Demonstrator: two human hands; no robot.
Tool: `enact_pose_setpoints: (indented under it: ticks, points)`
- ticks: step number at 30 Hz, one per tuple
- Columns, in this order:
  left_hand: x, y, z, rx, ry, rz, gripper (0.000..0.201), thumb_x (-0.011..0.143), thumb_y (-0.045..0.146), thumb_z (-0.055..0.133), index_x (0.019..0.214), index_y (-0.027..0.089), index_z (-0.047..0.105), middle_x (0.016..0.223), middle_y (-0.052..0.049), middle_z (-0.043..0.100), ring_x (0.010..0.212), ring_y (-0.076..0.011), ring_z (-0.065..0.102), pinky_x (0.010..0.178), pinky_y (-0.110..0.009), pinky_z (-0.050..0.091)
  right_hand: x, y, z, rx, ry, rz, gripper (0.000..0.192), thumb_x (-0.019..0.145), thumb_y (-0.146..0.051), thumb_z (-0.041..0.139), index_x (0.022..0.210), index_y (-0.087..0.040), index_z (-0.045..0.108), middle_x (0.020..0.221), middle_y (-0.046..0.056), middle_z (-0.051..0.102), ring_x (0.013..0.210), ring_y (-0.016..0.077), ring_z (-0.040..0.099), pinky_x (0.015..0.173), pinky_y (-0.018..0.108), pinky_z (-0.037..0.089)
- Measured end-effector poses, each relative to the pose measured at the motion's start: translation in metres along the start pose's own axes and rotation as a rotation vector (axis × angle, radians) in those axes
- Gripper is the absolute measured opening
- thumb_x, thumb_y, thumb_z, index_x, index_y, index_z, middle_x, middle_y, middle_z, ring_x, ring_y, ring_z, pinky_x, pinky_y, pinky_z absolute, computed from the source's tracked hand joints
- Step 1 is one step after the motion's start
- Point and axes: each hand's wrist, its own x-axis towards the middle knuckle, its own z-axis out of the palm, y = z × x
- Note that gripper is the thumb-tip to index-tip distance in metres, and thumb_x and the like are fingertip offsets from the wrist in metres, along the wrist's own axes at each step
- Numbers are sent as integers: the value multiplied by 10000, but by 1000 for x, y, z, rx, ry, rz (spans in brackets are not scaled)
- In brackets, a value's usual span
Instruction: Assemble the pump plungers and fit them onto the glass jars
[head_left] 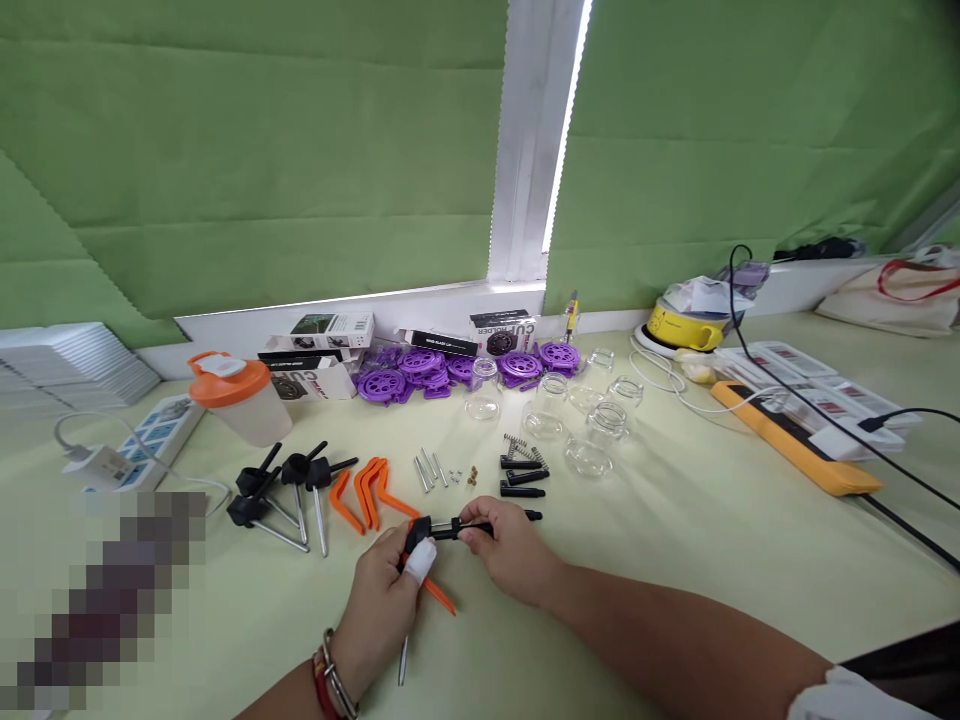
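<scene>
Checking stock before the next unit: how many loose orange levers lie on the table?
3 orange levers, side by side between the black clamps and the steel pins; another orange piece sits in the left hand.

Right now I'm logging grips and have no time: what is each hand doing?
Left hand: closed around the black clamp piece, with an orange lever under it.
Right hand: fingers pinched on the black rod sticking out of that piece.

Purple discs [420, 368]: twelve o'clock, by the boxes [322, 345].
Glass jars [577, 420]: one o'clock.
Orange-lidded cup [238, 398]: ten o'clock.
Power strip [795, 440]: three o'clock on the tabletop [675, 560].
</scene>
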Motion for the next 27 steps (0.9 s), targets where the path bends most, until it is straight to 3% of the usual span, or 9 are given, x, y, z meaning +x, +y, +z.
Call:
enact_pose_setpoints:
  ticks: [8,15,27]
  points:
    - [0,2,-5,-70,-54,-31,294,827,426,485,915,190,637,785,-32,628,768,-211,585,720,-335,476,-1,-2,-1,59,-41,16,138,767,-221,559,892,-177,596,706,-8,561,563,104,447,546,236,369]
    - [-1,0,-1,69,22,54,272,823,422,480,808,192,624,762,-43,606,739,-220,557,716,-363,463,3,-1,3,47,-32,27,151,751,-192,557,897,-170,585,705,-5,562,576,111,463,563,241,380]
    - [2,-3,0,74,14,52,259,815,393,479,783,184,629,738,-33,615,713,-209,556,684,-329,454,-1,-3,6,26,6,-100,133,753,-192,534,880,-214,502,667,-40,483,567,112,433,539,227,339]
